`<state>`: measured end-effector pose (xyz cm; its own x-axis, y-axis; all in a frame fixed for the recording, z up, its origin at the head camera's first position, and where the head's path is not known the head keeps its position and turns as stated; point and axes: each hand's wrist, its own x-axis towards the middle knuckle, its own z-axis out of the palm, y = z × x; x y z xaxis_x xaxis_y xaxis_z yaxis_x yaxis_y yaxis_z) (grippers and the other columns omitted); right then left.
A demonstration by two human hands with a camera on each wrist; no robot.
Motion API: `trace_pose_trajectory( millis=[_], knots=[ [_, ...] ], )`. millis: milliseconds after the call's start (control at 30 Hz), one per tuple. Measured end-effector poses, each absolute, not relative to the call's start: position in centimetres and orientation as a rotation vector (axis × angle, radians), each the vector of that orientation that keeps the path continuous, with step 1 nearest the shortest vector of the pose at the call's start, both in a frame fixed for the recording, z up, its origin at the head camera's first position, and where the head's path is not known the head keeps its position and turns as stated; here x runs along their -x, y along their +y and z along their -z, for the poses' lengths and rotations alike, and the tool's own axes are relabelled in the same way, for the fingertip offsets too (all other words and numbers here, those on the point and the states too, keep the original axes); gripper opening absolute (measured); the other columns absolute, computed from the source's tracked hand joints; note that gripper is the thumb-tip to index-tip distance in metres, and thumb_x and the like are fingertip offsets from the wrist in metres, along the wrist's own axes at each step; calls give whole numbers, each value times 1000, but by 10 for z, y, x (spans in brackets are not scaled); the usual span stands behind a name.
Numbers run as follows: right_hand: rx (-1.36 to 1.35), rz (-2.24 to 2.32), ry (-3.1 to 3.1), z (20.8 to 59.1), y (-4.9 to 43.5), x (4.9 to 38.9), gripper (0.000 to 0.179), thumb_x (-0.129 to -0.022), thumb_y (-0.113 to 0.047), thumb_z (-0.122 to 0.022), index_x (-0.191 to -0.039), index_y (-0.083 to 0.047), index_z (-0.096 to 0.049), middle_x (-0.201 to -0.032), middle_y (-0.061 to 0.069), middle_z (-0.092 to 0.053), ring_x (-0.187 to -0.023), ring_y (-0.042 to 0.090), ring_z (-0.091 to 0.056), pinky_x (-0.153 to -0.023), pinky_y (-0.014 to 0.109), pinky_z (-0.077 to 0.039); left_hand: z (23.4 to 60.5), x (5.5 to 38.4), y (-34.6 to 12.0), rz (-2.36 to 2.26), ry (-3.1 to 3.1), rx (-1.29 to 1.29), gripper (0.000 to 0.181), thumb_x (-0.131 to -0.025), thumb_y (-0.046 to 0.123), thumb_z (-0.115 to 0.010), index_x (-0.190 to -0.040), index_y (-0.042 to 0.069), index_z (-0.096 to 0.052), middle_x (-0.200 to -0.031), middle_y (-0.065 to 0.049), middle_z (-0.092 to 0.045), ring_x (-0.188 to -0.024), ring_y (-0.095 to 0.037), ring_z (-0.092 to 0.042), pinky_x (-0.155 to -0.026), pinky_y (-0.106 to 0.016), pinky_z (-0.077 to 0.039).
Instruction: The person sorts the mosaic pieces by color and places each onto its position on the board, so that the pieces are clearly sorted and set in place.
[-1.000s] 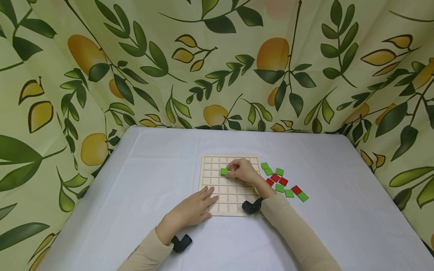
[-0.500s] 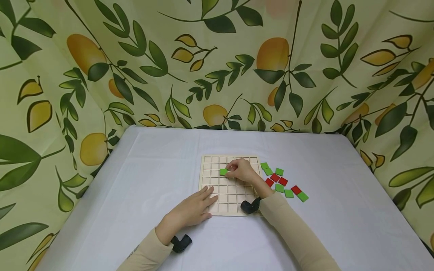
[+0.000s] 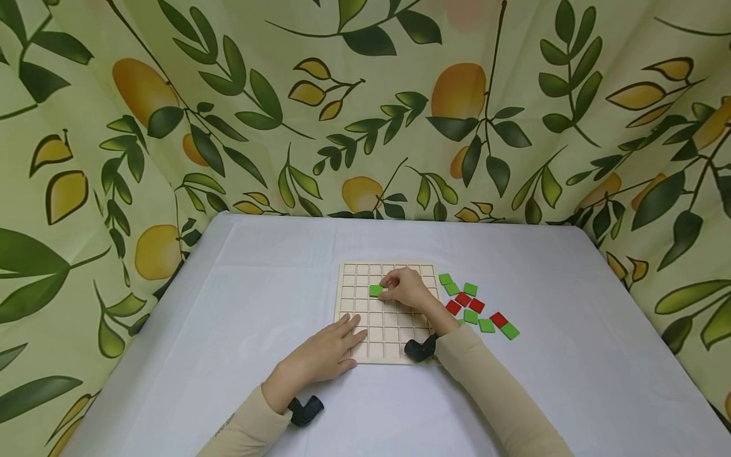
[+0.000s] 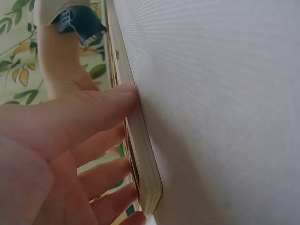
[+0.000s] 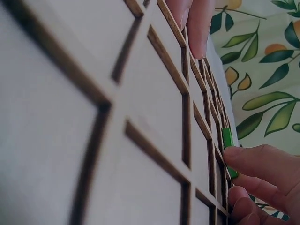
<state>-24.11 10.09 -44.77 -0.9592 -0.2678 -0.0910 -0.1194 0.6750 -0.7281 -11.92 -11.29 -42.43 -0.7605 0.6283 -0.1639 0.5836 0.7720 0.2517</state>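
A light wooden grid board (image 3: 390,334) with square recesses lies on the table. My right hand (image 3: 407,287) is over its upper part and pinches a green square tile (image 3: 375,291) between thumb and fingers. The right wrist view shows that tile (image 5: 228,140) at the grid, tipped or flat I cannot tell, with the thumb (image 5: 255,159) against it. Spread and fairly straight, the fingers of my left hand (image 3: 322,350) rest on the board's lower left. Its thumb (image 4: 101,110) touches the board's side edge (image 4: 140,154) in the left wrist view.
To the right of the board lie loose green tiles (image 3: 487,326) and red tiles (image 3: 499,319), several of each kind. A white cloth covers the table (image 3: 268,273). Behind it hangs a fruit-and-leaf patterned curtain (image 3: 365,127). A black wrist device (image 3: 306,411) sits at each cuff.
The green tile and my right hand have shifted very slightly to the left. My left hand stays where it was on the board.
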Motion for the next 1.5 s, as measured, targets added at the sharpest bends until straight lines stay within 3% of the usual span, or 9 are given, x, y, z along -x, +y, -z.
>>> trace_pose_trajectory(
  millis=[1500],
  knots=[
    [341, 1333, 2608, 443, 127, 227, 22, -78, -14, -77, -96, -2, -73, -68, -1, -57, -61, 9, -47, -54, 18, -39, 429, 121, -113, -285, 2728, -941, 54, -95, 31, -59, -143, 10, -46, -157, -15, -34, -147, -36, -30, -119, -47, -34]
  ],
)
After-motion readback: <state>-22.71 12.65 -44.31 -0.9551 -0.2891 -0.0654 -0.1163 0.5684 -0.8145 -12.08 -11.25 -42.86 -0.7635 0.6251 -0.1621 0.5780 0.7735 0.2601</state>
